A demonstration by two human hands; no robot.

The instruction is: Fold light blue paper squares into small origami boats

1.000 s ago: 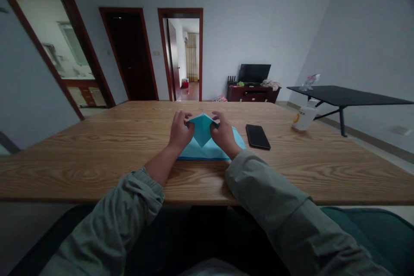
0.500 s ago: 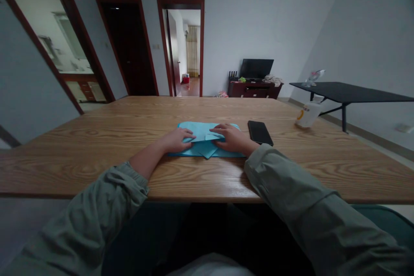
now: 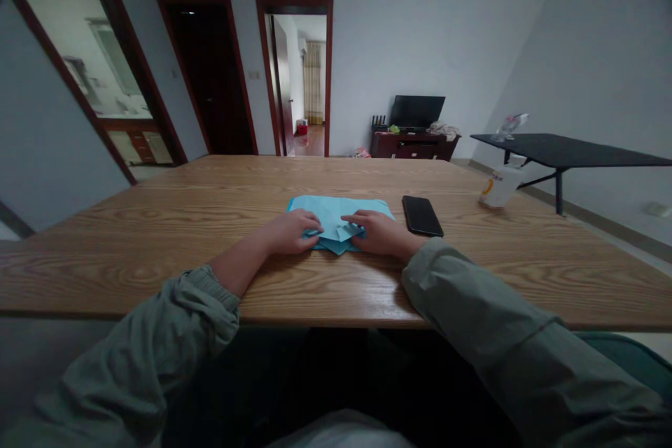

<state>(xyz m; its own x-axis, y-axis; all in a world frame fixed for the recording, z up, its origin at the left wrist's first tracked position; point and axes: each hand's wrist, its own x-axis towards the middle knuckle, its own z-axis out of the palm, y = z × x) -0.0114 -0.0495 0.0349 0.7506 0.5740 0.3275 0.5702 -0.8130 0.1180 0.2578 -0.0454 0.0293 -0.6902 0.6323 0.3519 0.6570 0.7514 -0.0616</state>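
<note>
Left sleeve (image 3: 141,343) and right sleeve (image 3: 488,315) are grey-green, pushed up, forearms over the near table edge. Left hand (image 3: 286,234) and right hand (image 3: 381,235) both rest on the light-blue folded paper (image 3: 336,217), which lies flat on the wooden table (image 3: 157,273), roughly mid-table, with a pointed flap sticking out toward the person. Fingers of both hands are extended and pressed down on the paper, not clenched, no grasp; the fingertips nearly meet at the centre fold.

Black smartphone (image 3: 423,215) lies face up just right of the paper, not touching it. White bottle (image 3: 500,186) stands further right, near the far table edge (label partly visible).

Beyond: black side table (image 3: 567,150) with a small item on it, too dim and small to identify. Dark cabinet (image 3: 412,147) with a monitor (image 3: 417,111) sits against the far wall, beside an open doorway (image 3: 299,77).
</note>
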